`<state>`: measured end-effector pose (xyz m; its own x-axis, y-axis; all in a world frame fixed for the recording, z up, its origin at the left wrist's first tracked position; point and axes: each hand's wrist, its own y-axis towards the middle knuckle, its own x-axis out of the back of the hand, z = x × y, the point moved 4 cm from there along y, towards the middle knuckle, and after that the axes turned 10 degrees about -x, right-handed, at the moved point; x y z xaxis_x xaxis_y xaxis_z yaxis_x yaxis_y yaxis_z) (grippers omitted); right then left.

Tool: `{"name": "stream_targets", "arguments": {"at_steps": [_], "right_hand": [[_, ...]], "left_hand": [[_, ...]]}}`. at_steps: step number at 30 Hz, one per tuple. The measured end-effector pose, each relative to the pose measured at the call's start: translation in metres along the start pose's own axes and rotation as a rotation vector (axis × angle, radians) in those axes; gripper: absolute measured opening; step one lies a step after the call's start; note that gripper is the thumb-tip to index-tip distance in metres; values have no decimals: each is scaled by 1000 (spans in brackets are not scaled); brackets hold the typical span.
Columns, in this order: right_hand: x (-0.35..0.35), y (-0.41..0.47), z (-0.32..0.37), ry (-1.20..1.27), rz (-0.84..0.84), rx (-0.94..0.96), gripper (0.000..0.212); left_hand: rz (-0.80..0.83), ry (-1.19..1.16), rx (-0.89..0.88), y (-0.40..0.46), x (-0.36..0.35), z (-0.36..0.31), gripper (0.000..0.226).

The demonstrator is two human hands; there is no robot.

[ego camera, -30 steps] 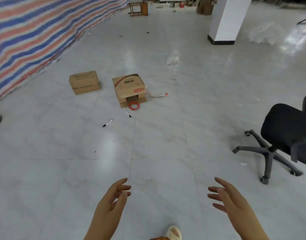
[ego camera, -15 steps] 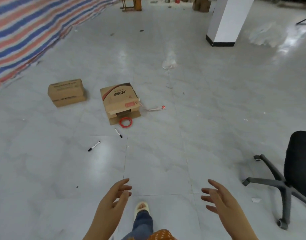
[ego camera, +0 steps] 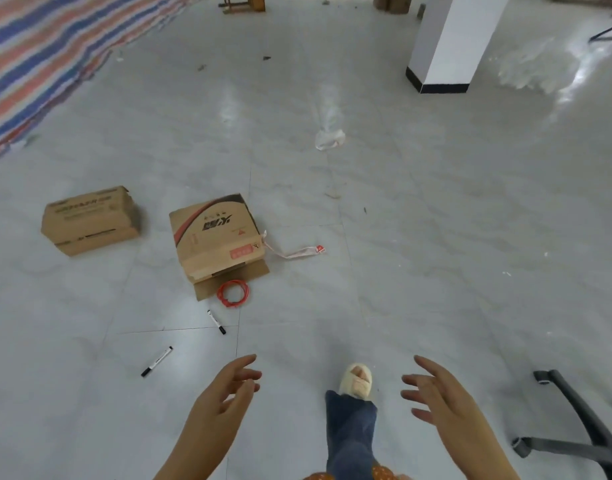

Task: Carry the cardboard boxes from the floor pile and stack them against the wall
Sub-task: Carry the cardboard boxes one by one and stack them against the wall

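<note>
Two cardboard boxes lie apart on the pale tiled floor ahead of me. The nearer box point(ego camera: 216, 240) has a red and black print on top and a loose flap on the floor at its front. A plain brown box point(ego camera: 90, 220) sits further left. My left hand point(ego camera: 225, 393) and my right hand point(ego camera: 436, 393) are held out low in the frame, both empty with fingers spread, well short of the boxes. My foot in a pale slipper point(ego camera: 357, 379) is stepping forward between them.
A red wire coil point(ego camera: 232, 293) lies by the flap, two markers point(ego camera: 216, 321) point(ego camera: 156, 361) on the floor nearer me. A strip of tape point(ego camera: 297, 252) trails right of the box. Striped tarp point(ego camera: 38, 53) on the left, white pillar point(ego camera: 449, 43) far right, office chair base point(ego camera: 574, 431) at the lower right.
I have walked forward: the boxes, coil and markers are closer and lower in view, the chair has slid off to the right. Both hands stay empty and spread.
</note>
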<state>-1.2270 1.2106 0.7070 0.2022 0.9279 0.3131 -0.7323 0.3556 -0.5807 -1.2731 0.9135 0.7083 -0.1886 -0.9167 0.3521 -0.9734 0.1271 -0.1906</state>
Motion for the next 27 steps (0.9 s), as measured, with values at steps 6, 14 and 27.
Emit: {"name": "stream_targets", "arguments": {"at_steps": [6, 14, 27], "right_hand": [[31, 145, 113, -82, 41, 88, 26], [45, 292, 248, -135, 164, 178, 25], [-57, 520, 444, -204, 296, 224, 23]], "left_hand": [[-124, -30, 0, 146, -32, -39, 33], [-185, -82, 27, 299, -56, -90, 35], [-460, -199, 146, 555, 24, -98, 32]]}}
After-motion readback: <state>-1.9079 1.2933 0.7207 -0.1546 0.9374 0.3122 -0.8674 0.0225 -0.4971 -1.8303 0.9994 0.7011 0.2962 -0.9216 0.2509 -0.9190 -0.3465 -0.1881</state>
